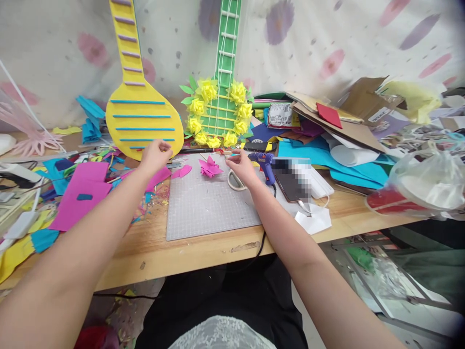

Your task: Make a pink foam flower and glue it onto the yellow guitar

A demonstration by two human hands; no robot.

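L grip (154,154) + R grip (241,166) hanging w/ fingers half-curled, can't tell if pinching anything; pink flower (209,167) lying btwn on gray mat (210,213), glue gun (268,173) resting nr R grip, prob. for quick reach.

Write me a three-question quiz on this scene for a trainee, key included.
1. What colour is the paper flower on the grey cutting mat?
a) yellow
b) pink
c) white

2. True or false: the purple glue gun is nearer to the right hand than to the left hand.

3. Fill in the missing colour: yellow blooms decorate the ____ guitar shape.

Key: 1. b; 2. true; 3. green.
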